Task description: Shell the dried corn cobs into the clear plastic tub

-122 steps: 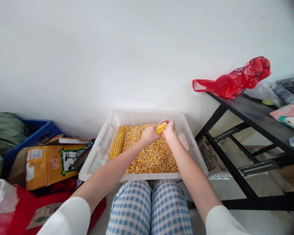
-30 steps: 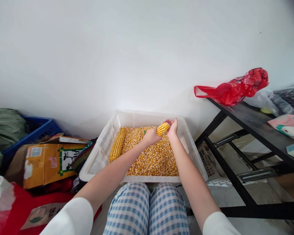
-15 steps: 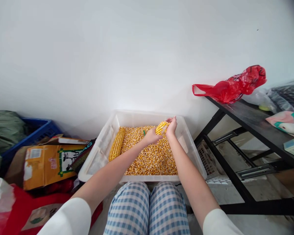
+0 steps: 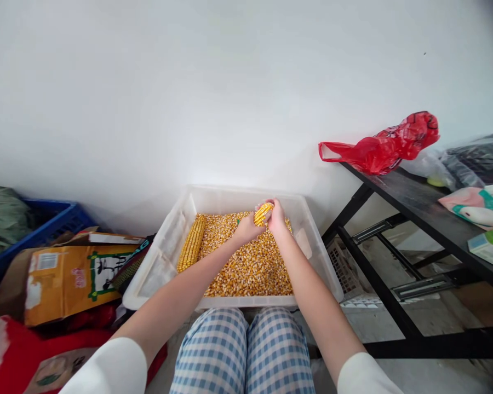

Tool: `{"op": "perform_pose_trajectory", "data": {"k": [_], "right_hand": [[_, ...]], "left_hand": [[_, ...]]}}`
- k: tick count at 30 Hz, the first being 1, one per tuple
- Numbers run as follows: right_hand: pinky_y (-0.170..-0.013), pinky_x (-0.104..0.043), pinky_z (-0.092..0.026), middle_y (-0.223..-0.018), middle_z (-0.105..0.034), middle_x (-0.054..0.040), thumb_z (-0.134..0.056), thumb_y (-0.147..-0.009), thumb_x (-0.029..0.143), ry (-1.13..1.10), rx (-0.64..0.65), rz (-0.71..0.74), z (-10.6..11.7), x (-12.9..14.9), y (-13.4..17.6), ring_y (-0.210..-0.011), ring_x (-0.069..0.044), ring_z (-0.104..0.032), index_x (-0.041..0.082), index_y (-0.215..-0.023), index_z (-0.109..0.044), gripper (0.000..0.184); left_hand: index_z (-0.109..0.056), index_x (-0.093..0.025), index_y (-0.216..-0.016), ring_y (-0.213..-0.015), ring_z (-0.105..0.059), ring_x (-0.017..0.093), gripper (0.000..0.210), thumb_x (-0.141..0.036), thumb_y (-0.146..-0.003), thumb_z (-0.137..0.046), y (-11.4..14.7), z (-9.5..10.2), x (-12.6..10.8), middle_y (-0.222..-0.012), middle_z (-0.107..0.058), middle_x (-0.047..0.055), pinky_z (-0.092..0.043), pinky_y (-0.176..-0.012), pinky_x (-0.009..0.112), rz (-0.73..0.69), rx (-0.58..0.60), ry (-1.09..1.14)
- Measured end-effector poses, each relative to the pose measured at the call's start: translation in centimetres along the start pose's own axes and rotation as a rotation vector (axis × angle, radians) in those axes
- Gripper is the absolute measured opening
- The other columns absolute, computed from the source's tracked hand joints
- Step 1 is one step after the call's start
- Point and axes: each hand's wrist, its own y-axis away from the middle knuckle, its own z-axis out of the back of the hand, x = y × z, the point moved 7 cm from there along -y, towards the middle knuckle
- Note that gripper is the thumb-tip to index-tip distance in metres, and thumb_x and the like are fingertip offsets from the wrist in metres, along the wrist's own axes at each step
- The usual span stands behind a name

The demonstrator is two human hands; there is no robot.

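Observation:
Both my hands are closed around a yellow corn cob (image 4: 263,214) held above a bed of loose corn kernels (image 4: 246,271). My left hand (image 4: 248,229) grips it from the left and below. On the other side, my right hand (image 4: 276,215) wraps over its right end, hiding part of the cob. The kernels fill much of a translucent white plastic bin (image 4: 156,276) in front of my knees. Along the bin's left side lies a whole corn cob (image 4: 191,243). A small green thing, partly covered by my left hand, shows among the kernels.
On the left are a yellow cardboard box (image 4: 69,282), a blue crate (image 4: 61,221) and a red bag (image 4: 12,355). A black-framed table (image 4: 411,191) stands at right, with a red plastic bag (image 4: 380,150) on it. A white wall rises behind the bin.
My hands have drawn closer together on the cob, the right hand now reaching further over it. The whole view has shifted slightly.

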Motion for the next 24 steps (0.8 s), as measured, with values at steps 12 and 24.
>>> {"op": "perform_pose_trajectory", "data": {"k": [12,24], "right_hand": [[-0.049,-0.022,-0.046,-0.059,-0.05,0.0063,-0.049,-0.083,0.049,0.189,0.147,0.105,-1.9,-0.1,0.9,-0.054,-0.012,-0.057,0.024,-0.091,-0.048,0.026],[-0.068,-0.025,-0.043,-0.078,-0.058,0.0006,-0.037,-0.085,0.055,0.725,-0.036,0.384,-0.7,0.4,-0.2,-0.073,-0.015,-0.056,0.023,-0.093,-0.051,0.036]], "left_hand": [[-0.051,-0.014,-0.078,-0.039,-0.043,0.007,0.023,-0.025,-0.064,-0.065,0.0,-1.9,1.2,-0.053,-0.049,-0.004,-0.036,-0.035,0.019,0.136,0.207,0.757],[-0.049,-0.015,-0.07,-0.036,-0.043,0.007,0.012,-0.02,-0.064,-0.058,-0.3,-1.2,0.6,-0.051,-0.049,-0.005,-0.038,-0.036,0.02,0.087,0.074,0.643]]}}
